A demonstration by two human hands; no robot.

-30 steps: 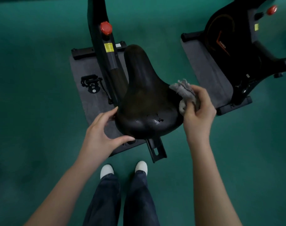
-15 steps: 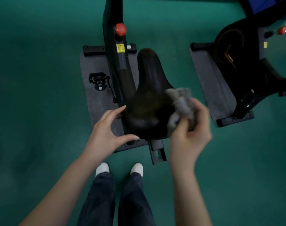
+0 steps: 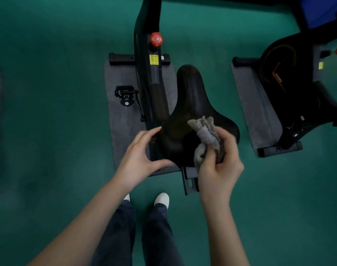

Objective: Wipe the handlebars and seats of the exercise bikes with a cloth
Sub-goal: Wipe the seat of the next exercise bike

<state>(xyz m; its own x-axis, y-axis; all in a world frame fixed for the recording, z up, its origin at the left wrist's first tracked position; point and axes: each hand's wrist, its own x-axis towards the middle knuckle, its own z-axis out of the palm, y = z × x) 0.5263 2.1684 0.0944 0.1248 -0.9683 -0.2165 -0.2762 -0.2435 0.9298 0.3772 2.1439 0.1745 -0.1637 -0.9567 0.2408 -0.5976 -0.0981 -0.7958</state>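
A black bike seat [image 3: 190, 104] points away from me in the middle of the view, its wide rear end nearest me. My right hand [image 3: 219, 162] grips a bunched grey cloth [image 3: 206, 137] and presses it on the rear right of the seat. My left hand [image 3: 139, 160] holds the seat's rear left edge, with the fingers along the side and the thumb under the back rim. The bike's frame [image 3: 146, 54] with a red knob [image 3: 156, 39] runs ahead on the left. The handlebars are out of view.
The bike stands on a grey mat [image 3: 123, 120] over green floor, with a pedal [image 3: 126, 94] at left. A second black bike [image 3: 298, 89] on its own mat [image 3: 258, 108] stands to the right. My feet [image 3: 162, 199] are just behind the seat post base.
My right hand has brought the cloth from the seat's right edge inward onto its rear top. My left hand keeps its hold on the rear left edge.
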